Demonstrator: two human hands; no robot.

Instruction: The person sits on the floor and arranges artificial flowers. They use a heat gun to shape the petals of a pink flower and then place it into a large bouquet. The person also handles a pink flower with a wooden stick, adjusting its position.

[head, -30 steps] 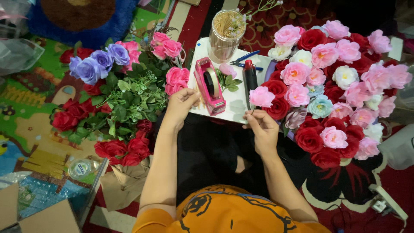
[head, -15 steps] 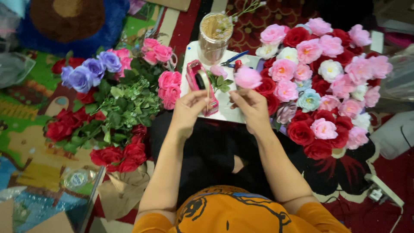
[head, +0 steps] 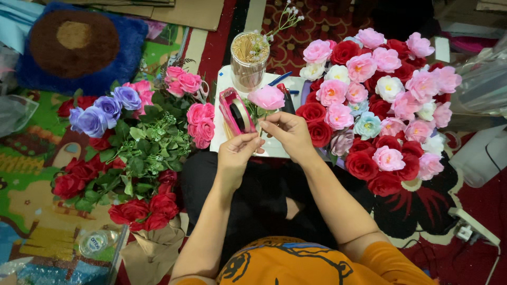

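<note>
The pink rose [head: 268,97] has matt, cloth-like petals (as do the heaped roses [head: 380,100]). The tape dispenser [head: 237,112] is glossy pink plastic. The jar [head: 249,62] is clear and shiny, full of pale wooden sticks. The blue cushion [head: 79,45] looks plush.

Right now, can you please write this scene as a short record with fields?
left hand: fingertips meet the right hand's at the flower's stem
right hand: holds a single pink artificial rose by the stem
in front: pink tape dispenser on a white board; clear jar of thin wooden sticks
right side: large bouquet of pink, red and white roses
left side: loose red and purple roses with green leaves
</note>
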